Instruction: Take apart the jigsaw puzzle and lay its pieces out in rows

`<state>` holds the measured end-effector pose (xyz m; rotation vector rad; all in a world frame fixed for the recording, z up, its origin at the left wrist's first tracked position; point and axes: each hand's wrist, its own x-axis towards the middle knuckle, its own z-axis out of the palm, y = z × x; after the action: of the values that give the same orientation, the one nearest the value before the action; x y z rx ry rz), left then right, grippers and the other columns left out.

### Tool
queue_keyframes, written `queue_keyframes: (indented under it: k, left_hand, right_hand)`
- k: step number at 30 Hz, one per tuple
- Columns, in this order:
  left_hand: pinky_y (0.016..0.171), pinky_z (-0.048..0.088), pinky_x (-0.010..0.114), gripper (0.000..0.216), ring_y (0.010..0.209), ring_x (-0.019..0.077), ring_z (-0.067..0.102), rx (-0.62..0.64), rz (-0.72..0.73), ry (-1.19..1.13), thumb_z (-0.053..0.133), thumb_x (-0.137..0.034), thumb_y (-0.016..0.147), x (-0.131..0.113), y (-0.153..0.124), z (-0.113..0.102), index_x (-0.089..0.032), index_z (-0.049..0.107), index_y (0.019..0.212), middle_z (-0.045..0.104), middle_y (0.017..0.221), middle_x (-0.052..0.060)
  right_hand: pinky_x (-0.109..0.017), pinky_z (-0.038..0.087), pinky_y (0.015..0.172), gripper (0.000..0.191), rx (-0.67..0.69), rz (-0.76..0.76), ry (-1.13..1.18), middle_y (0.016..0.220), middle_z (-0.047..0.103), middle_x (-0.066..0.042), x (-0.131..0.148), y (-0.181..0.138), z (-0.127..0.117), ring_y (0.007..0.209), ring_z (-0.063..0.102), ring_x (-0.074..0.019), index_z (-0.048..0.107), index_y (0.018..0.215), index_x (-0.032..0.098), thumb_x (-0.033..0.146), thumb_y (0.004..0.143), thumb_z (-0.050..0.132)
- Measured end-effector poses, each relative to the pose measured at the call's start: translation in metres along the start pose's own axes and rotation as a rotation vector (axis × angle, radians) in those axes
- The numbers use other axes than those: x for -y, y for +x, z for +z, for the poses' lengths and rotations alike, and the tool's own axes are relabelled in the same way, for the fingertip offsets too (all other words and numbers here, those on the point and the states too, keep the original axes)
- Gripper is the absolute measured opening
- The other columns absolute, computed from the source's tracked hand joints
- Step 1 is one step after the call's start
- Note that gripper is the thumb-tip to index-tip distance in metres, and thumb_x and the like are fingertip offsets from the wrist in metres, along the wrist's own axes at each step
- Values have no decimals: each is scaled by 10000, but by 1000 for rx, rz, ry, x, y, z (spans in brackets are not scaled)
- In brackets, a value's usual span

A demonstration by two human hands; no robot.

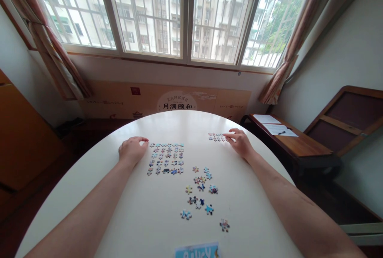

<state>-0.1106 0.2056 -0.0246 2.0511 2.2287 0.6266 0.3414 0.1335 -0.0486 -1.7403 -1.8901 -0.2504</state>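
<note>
On a round white table (125, 210) lie small colourful jigsaw pieces. A tidy grid of pieces (166, 159) sits left of centre. My left hand (131, 150) rests beside that grid, fingers curled loosely, holding nothing that I can see. A smaller group of pieces (217, 137) lies further right; my right hand (239, 140) lies flat with its fingertips touching that group. Several loose pieces (201, 192) are scattered nearer to me.
A blue printed card or box edge (197, 251) shows at the table's near edge. A dark wooden side table (299, 146) with papers (275, 126) and a pen stands to the right. Barred windows (167, 14), curtains and a printed cardboard panel (176, 100) lie beyond.
</note>
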Motion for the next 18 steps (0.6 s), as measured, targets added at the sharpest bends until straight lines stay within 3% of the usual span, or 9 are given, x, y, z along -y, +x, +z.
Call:
queue_keyframes:
  k: [5, 8, 11, 14, 18]
  left_hand:
    - [1034, 431, 448, 342, 1175, 338, 579, -6, -1, 13, 544, -379, 816, -1, -1, 1, -280, 775, 1047, 680, 1266, 69]
    - [1034, 431, 454, 343, 1175, 343, 579, -3, 2, 14, 541, -378, 819, -1, -2, 0, -278, 776, 1048, 682, 1265, 64]
    - [1044, 424, 454, 343, 1187, 341, 575, 5, -2, 10, 532, -379, 830, -1, -2, 0, -280, 773, 1053, 676, 1274, 60]
    - [1054, 418, 453, 348, 1201, 339, 570, 11, -8, 12, 524, -381, 843, 0, -1, 1, -277, 762, 1075, 667, 1288, 61]
    - [1056, 418, 451, 408, 1214, 345, 566, -3, -20, 13, 528, -381, 849, 2, 1, 3, -239, 714, 1184, 667, 1285, 96]
  right_hand:
    - [-410, 390, 1084, 248, 37, -137, 49, 1281, 629, -45, 49, -4, -21, 1203, 528, -239, 786, 1055, 314, 322, 959, 557]
    - [-462, 310, 1153, 238, 176, -397, 135, 1359, 592, 7, 93, -16, -33, 1336, 451, -238, 776, 1034, 355, 336, 963, 550]
    - [-553, 182, 1210, 286, 367, -553, 178, 1500, 466, 46, 128, -28, -40, 1474, 298, -252, 752, 1090, 388, 245, 914, 577]
    - [-640, 82, 1207, 411, 498, -567, 175, 1595, 312, 67, 139, -34, -41, 1530, 160, -290, 743, 1120, 403, 147, 833, 597]
    - [-652, 36, 1208, 461, 484, -453, 110, 1613, 271, 49, 124, -28, -34, 1539, 104, -307, 742, 1149, 380, 115, 819, 561]
